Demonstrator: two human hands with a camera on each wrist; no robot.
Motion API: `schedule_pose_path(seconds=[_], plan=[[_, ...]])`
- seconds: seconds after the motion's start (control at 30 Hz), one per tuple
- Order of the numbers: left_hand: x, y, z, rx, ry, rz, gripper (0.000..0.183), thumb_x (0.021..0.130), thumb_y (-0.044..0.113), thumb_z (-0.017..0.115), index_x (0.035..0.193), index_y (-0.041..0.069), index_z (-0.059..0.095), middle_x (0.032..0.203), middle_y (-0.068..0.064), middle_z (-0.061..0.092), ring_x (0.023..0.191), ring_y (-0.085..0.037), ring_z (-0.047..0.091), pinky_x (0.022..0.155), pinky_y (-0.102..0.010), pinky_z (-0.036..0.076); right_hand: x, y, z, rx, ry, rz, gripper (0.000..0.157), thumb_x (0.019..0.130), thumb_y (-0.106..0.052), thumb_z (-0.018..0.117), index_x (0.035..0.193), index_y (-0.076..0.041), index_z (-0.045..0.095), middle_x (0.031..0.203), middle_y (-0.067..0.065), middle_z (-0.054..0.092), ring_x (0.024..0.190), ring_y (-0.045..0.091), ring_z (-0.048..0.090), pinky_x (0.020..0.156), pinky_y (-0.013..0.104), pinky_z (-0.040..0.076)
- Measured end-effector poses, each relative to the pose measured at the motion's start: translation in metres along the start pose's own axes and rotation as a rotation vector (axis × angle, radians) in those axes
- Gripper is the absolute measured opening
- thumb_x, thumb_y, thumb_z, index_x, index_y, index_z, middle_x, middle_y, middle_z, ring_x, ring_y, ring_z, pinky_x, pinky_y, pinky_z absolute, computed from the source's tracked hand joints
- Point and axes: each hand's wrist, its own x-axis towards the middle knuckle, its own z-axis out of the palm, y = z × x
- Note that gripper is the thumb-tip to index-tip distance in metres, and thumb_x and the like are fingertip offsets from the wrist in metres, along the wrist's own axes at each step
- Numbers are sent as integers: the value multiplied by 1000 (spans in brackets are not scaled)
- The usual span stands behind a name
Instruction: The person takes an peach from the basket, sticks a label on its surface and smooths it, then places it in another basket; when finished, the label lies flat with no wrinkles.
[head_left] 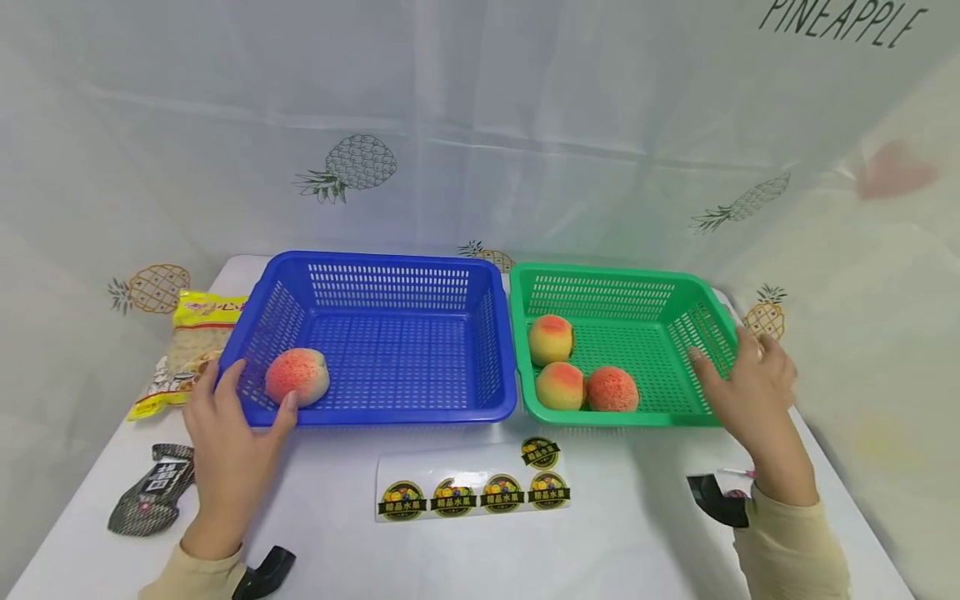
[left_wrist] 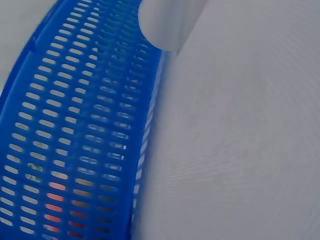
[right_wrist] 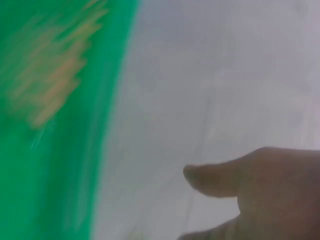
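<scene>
In the head view my left hand is at the near left corner of the blue basket, fingers spread by its left rim. Its thumb overlaps the front rim beside a red and cream peach lying inside; contact with the peach cannot be told. My right hand is over the right end of the green basket, thumb and fingers apart, nothing between them. That basket's left part holds a yellow-red peach, another peach and a redder peach. The right wrist view is blurred.
A sheet of round fruit stickers lies in front of the baskets. At the left are a yellow food bag and a dark mesh pouch with a label. A small pink-and-white item lies near the right wrist.
</scene>
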Motion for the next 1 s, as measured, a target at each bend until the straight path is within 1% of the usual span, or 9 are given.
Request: schedule_pose_path(seconds=[0.13,0.27,0.37,0.5,0.6,0.7,0.73,0.8,1.0], plan=[[-2,-6,7,-44,102,52,72,69,33,69,131,7,40,139,-17,29,124,-38,25,93,-57,25,14,-87,2,58,-21,-331,68,88,-43,47,137,-1,24,141,26,10,127,45,4,93,65,13],[0,-7,13,-54,140,84,70,70,34,66,131,9,42,137,-14,34,119,-38,30,90,-54,26,28,-175,21,30,-163,-583,63,85,-45,52,133,-8,34,140,18,20,129,36,12,99,53,21],[1,-4,18,-58,134,79,70,71,34,66,132,11,41,136,-14,35,119,-37,30,89,-54,27,38,-229,42,-22,-320,-705,62,84,-48,50,133,-15,35,140,12,23,130,31,14,101,49,24],[-1,1,26,-57,105,59,70,72,35,66,133,13,39,137,-13,33,120,-34,29,87,-54,29,49,-286,78,-97,-520,-817,57,84,-48,52,132,-20,38,137,5,29,129,24,22,101,42,29],[2,7,32,-70,84,61,72,73,36,66,135,15,36,136,-12,33,120,-33,29,88,-54,29,57,-317,106,-176,-607,-938,56,83,-47,54,130,-18,42,133,1,38,125,18,31,101,33,31],[3,13,38,-92,72,73,75,73,37,65,136,14,32,136,-12,34,121,-31,29,92,-52,27,62,-338,132,-244,-699,-1062,60,82,-50,54,129,-15,44,130,1,44,121,14,37,100,28,32],[3,16,40,-98,67,75,76,73,37,65,137,13,31,136,-12,34,122,-31,28,94,-51,27,64,-343,140,-268,-735,-1083,61,81,-51,54,129,-14,44,130,0,45,121,13,38,100,26,31],[3,20,43,-111,54,73,77,74,37,65,137,11,30,137,-11,33,124,-29,27,97,-50,26,65,-351,152,-320,-813,-1065,66,79,-54,55,130,-16,42,132,-1,44,122,11,38,101,26,31],[1,28,49,-127,29,46,77,75,38,64,137,9,28,139,-9,29,128,-26,23,100,-50,24,69,-365,170,-404,-959,-939,80,67,-62,61,133,-21,39,135,-6,39,126,11,32,103,30,30]])
